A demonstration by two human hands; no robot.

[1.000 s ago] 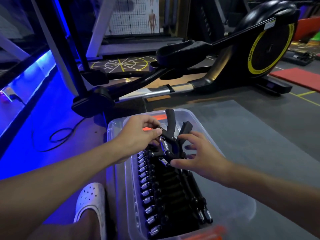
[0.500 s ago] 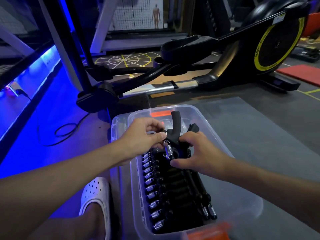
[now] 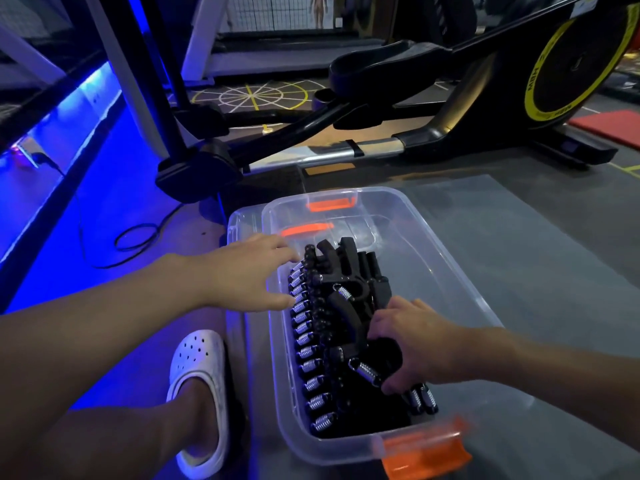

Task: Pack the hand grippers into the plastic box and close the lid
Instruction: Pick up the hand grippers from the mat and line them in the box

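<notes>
The hand grippers point(image 3: 341, 327) lie packed inside the clear plastic box point(image 3: 450, 292) on the grey floor mat point(image 3: 540, 237), their silver springs lined up in a row along the left wall. The right hand point(image 3: 414, 344) curls over the top of the pile, fingers closed on one black gripper point(image 3: 375, 358) near the middle. The left hand point(image 3: 249, 271) hangs spread and empty at the box's left rim, fingertips just beside the springs. Orange latches point(image 3: 424, 446) sit at both ends. A white clog point(image 3: 199, 393) stands left of the box, an exercise machine point(image 3: 450, 81) behind it
</notes>
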